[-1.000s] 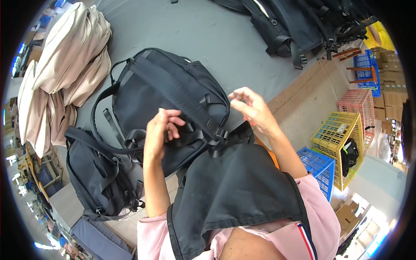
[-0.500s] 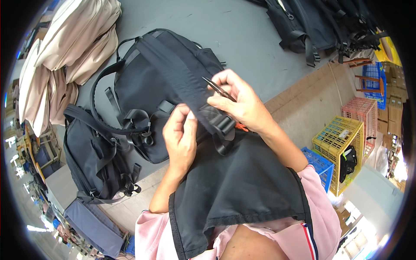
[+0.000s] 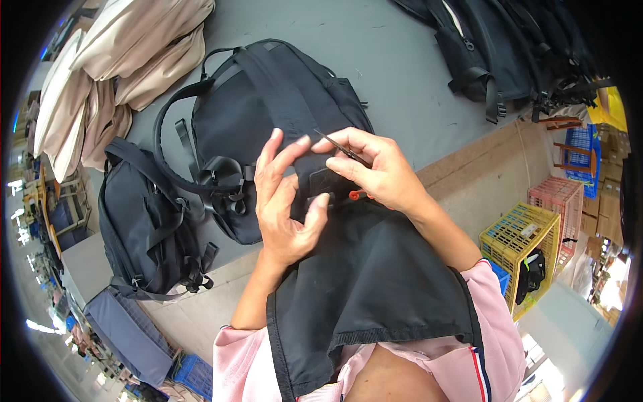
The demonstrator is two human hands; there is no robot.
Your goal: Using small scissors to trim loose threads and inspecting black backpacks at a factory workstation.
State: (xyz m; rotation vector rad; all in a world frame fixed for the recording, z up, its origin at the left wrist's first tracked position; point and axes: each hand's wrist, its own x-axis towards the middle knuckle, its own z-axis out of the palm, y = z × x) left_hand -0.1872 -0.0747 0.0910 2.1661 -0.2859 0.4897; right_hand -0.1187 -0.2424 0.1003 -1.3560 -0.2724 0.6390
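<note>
The hands cover the spot they work on, so the strap end (image 3: 320, 182) between them is mostly hidden. A small tool with a red handle tip (image 3: 353, 195) peeks out beneath the right hand (image 3: 382, 175), its blade a thin dark sliver above the fingers. The right hand pinches it, fingers curled. The left hand (image 3: 284, 204) is half open, thumb and fingers pressing the strap of the black backpack (image 3: 268, 114) lying on the grey table (image 3: 395, 67).
</note>
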